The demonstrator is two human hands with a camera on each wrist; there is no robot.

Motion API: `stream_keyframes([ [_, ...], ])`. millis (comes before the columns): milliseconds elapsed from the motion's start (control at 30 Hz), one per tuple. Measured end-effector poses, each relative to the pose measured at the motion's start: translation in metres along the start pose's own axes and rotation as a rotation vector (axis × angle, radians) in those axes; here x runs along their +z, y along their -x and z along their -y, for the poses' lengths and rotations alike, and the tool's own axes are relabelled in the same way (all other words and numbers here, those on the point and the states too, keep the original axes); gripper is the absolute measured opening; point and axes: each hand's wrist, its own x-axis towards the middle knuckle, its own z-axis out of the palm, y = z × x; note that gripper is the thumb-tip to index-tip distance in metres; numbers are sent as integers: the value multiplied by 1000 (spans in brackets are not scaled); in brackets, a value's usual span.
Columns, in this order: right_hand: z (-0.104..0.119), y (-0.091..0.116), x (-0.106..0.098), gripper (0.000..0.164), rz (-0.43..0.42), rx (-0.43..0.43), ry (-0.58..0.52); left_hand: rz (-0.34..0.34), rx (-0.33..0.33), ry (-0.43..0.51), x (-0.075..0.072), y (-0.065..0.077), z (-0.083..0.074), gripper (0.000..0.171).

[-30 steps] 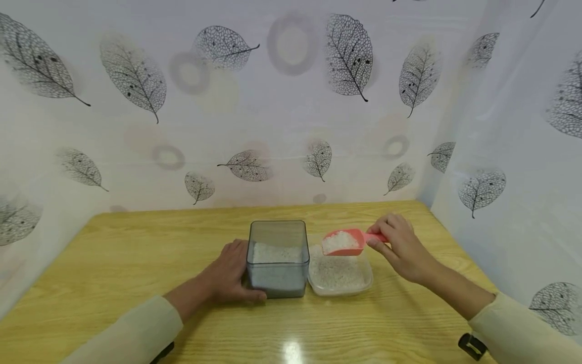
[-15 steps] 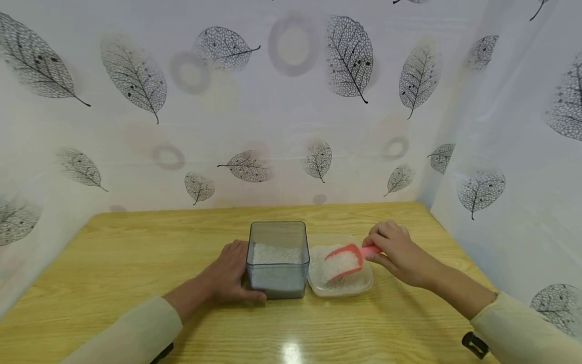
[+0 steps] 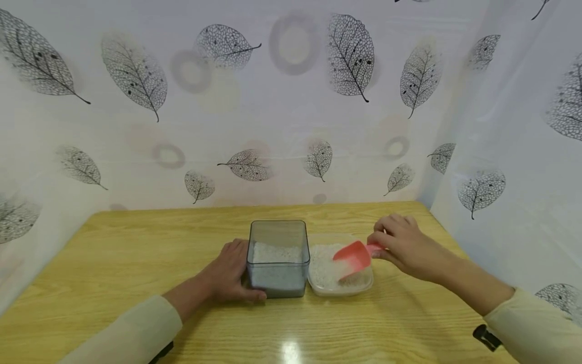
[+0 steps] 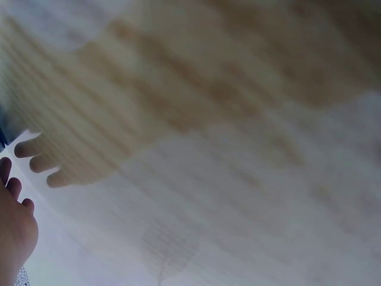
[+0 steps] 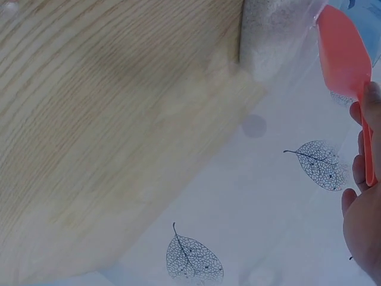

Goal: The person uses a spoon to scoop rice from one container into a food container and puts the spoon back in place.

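Observation:
A pink scoop [image 3: 353,257] tilts mouth-down over a shallow clear tub [image 3: 341,290] holding white grainy stuff [image 3: 325,265]. White grains trail from its lip. My right hand [image 3: 402,247] grips the scoop by its handle, thumb beneath; the right wrist view shows the fingers [image 5: 359,170] along that handle. Left of the tub, a tall square smoky see-through container [image 3: 278,280] stands upright, with pale grainy stuff inside. My left hand [image 3: 229,275] rests against its left side, thumb stretched along the front bottom corner. In the left wrist view that hand [image 4: 16,220] shows only at the edge.
Both containers stand side by side on a wood-grain table [image 3: 136,253]. A white leaf-print sheet [image 3: 282,116] rises behind the table and along both sides. Light glares on the table near the front.
The right hand has lowered and tipped the scoop from level and heaped to mouth-down; most of its load has slid into the tub. The left hand and smoky container have stayed put.

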Motion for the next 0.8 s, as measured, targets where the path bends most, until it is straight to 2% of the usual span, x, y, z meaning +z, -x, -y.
stream_keyframes([
  [167, -3, -4, -9, 38, -74, -81, 61, 2, -1, 7, -1, 0, -1, 115],
  [333, -5, -8, -16, 43, -110, -117, 101, 6, -8, 13, -1, 0, -1, 115],
  [500, -5, -15, -21, 47, -144, -91, 138, 4, -7, 13, 0, 0, 0, 115],
  [800, 2, -35, -28, 50, -249, -7, 107, 2, -4, 19, 0, 0, -1, 116],
])
